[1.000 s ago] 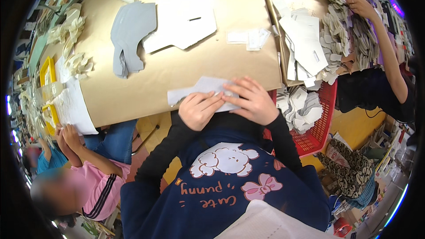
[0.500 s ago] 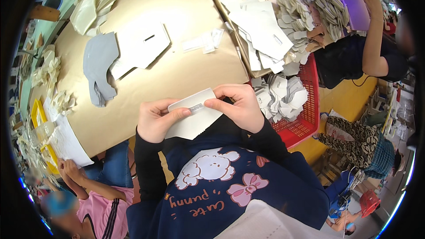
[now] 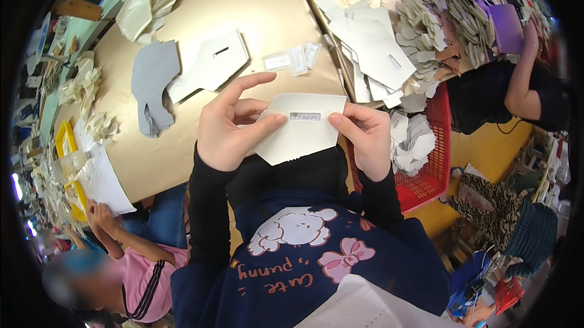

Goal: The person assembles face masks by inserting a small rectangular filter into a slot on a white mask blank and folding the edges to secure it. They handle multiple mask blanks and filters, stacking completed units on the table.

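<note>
A: So what have we got in hand? We can see a cream-white piece (image 3: 298,139) mid-frame, up off the table (image 3: 152,173), yeah?

B: Yep, one hand per side. The right hand (image 3: 370,136) pinches its right edge, thumb on the face, fingers tucked behind. The left hand (image 3: 226,133) pinches the left side, but its index finger sticks out free. We can't tell how hard the hidden fingertips press.

A: Why so wide apart?

B: We'd guess it's to keep the piece flat, with the little grey label (image 3: 305,117) uncovered between the thumbs. It's face-up too, so we can check it's straight.

A: And the stuff upper centre?

B: Small pale strips (image 3: 292,59) lie within easy reach, probably why they're there. Left of them, a slotted white piece (image 3: 210,63) sits against a grey piece (image 3: 155,75). Similar white pieces are in the loose pile (image 3: 371,42) at upper right, and more fill the red basket (image 3: 433,167) right of centre, handily close to the right hand, we reckon.
</note>
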Motion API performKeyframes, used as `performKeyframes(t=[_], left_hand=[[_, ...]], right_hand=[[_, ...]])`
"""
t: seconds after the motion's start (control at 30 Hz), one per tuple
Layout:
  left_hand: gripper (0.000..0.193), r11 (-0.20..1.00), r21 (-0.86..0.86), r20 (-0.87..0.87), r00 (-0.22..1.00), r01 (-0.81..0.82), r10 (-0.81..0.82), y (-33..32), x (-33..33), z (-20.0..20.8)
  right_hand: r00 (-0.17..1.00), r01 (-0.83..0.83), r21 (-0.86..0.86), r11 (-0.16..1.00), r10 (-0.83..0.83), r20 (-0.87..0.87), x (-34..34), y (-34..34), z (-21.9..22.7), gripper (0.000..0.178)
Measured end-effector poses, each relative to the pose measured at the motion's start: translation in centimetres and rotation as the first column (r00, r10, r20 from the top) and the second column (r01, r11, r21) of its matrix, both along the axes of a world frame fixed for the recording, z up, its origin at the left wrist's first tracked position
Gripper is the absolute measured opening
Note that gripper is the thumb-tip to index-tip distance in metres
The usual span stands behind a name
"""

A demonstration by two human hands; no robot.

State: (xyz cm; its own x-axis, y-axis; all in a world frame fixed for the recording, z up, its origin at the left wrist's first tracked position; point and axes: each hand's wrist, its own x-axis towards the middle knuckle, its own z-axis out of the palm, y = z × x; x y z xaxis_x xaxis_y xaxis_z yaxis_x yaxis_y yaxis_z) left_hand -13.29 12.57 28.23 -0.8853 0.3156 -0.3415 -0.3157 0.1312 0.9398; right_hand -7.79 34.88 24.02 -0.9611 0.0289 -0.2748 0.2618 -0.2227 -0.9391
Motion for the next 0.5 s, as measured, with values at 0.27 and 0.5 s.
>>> performKeyframes(t=[0.27,0.5], left_hand=[[0.058,0.878,-0.474,-0.375,0.918,-0.071,-0.128,-0.8,0.6,-4.5],[0.030,0.800,-0.547,-0.539,0.835,-0.247,-0.110,-1.0,4.1,-10.6]], right_hand=[[0.996,-0.022,0.301,0.953,-0.004,0.085,-0.2,-1.2,-3.7,0.017],[0.884,0.125,0.834,0.537,0.322,-0.339,0.0,-0.1,-6.8,0.036]])
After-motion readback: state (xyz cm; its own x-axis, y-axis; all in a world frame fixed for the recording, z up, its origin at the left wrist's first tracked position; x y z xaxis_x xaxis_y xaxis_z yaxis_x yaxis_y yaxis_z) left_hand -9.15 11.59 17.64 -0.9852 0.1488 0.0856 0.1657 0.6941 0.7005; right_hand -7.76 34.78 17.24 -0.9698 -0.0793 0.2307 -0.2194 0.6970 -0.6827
